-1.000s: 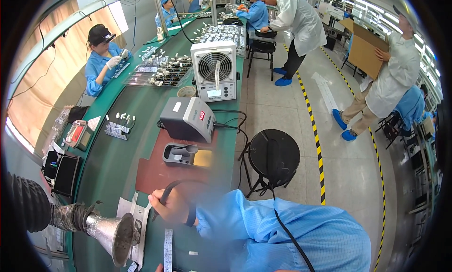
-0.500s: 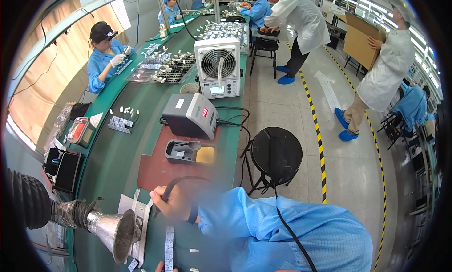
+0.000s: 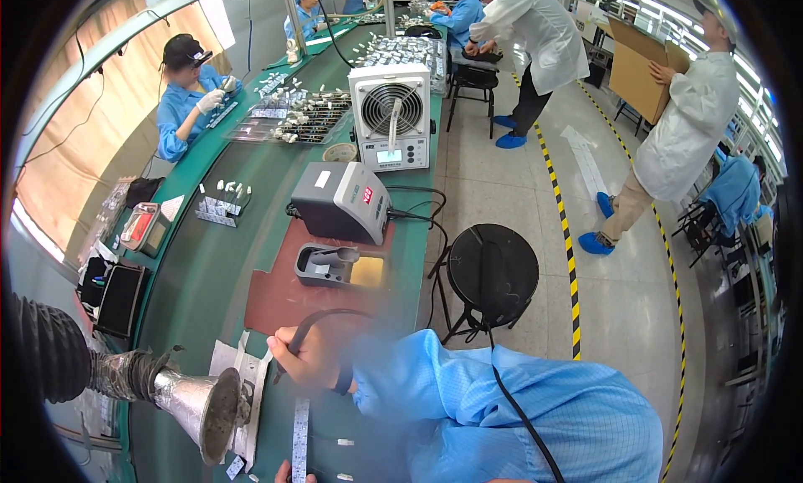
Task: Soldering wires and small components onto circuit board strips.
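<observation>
My right hand (image 3: 311,359) is closed around the dark handle of a soldering iron (image 3: 294,342), whose cable curves back over the wrist. The iron points down and left beside a pale, dirty strip of board (image 3: 251,391). At the lower edge, fingertips of my left hand (image 3: 284,473) show on both sides of a narrow white circuit board strip (image 3: 300,437), gripping its near end. The rest of that hand is out of sight. Small white connectors (image 3: 345,442) lie to the right of the strip. A small board piece (image 3: 236,467) lies to its left.
A metal fume funnel (image 3: 201,416) on a black hose stands left of my hands. Beyond lie a soldering iron holder (image 3: 339,265), a grey soldering station (image 3: 341,203) and a white fan unit (image 3: 391,119). A black stool (image 3: 492,274) stands at right. Co-workers sit and stand around.
Both my hands stay nearly where they were. At the right, the person carrying a cardboard box has shifted their feet. The whole view has moved very slightly.
</observation>
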The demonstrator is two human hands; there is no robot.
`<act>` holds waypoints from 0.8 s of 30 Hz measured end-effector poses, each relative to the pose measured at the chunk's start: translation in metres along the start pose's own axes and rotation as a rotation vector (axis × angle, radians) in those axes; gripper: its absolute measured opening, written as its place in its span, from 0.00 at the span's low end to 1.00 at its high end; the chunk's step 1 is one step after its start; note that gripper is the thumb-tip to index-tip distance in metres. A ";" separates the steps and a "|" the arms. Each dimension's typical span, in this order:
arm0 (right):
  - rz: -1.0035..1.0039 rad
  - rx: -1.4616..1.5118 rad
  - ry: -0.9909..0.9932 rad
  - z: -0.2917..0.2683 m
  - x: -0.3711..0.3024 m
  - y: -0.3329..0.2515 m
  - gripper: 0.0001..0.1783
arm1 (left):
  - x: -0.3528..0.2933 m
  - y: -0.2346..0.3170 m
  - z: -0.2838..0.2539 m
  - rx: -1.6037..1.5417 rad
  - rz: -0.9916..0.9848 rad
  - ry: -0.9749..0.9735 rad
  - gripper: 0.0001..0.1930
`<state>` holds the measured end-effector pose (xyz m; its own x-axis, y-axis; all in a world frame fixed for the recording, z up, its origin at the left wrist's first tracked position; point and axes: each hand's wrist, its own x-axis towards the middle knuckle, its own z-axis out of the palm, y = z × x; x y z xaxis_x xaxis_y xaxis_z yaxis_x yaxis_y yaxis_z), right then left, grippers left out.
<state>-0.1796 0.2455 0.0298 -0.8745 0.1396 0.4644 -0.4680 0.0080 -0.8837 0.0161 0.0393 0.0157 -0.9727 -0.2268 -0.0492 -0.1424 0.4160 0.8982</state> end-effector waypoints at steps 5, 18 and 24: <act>0.021 0.015 -0.007 0.001 -0.001 0.002 0.22 | 0.000 -0.006 -0.001 -0.028 -0.017 -0.006 0.26; 0.070 0.022 -0.009 0.000 0.000 -0.007 0.22 | 0.002 -0.011 -0.002 0.004 0.047 -0.016 0.25; 0.041 0.000 0.001 -0.002 0.000 -0.006 0.22 | 0.002 -0.018 -0.002 -0.032 0.044 -0.021 0.25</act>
<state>-0.1764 0.2475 0.0345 -0.8930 0.1408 0.4275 -0.4315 0.0024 -0.9021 0.0173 0.0294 0.0001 -0.9816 -0.1901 -0.0185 -0.0940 0.3964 0.9133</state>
